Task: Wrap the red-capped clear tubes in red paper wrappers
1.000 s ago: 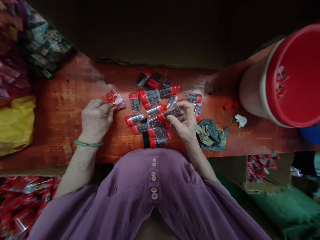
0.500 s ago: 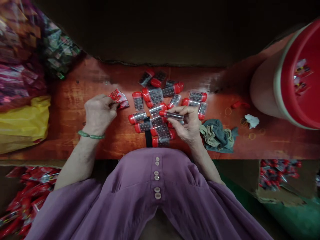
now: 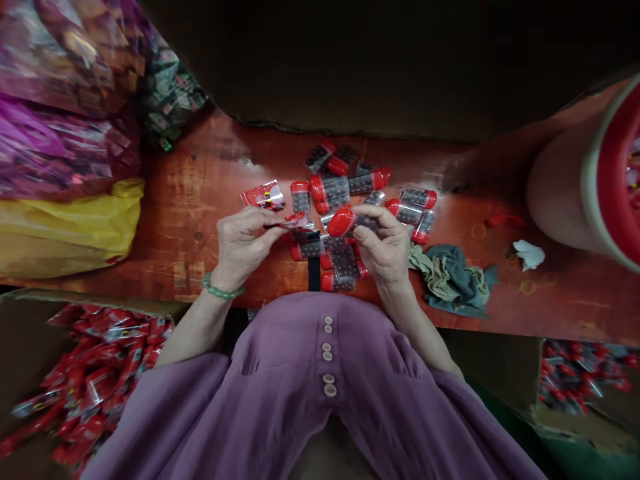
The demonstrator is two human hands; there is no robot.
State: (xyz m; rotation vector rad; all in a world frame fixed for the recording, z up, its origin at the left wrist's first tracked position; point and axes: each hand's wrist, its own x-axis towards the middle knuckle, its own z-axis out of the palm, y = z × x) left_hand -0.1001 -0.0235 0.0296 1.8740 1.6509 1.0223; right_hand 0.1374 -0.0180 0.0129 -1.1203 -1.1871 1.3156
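Note:
My left hand, with a green bead bracelet at its wrist, pinches a small red printed card. Close by, my right hand grips a clear pack of dark beads with a red cap, the cap facing the card. A small gap seems to part card and cap. Another red card lies on the table beyond my left fingers. Under and around my hands lie several similar red-capped packs.
Bags of small packets and a yellow bag stand at left. On the right are a crumpled cloth, rubber bands and a red-rimmed bucket. Boxes of red items flank me below the red table. Dark cardboard spans the back.
My left hand has moved right toward the pack, holding one card while another now lies on the table. My right hand has turned the pack so its red cap faces left. The view has shifted.

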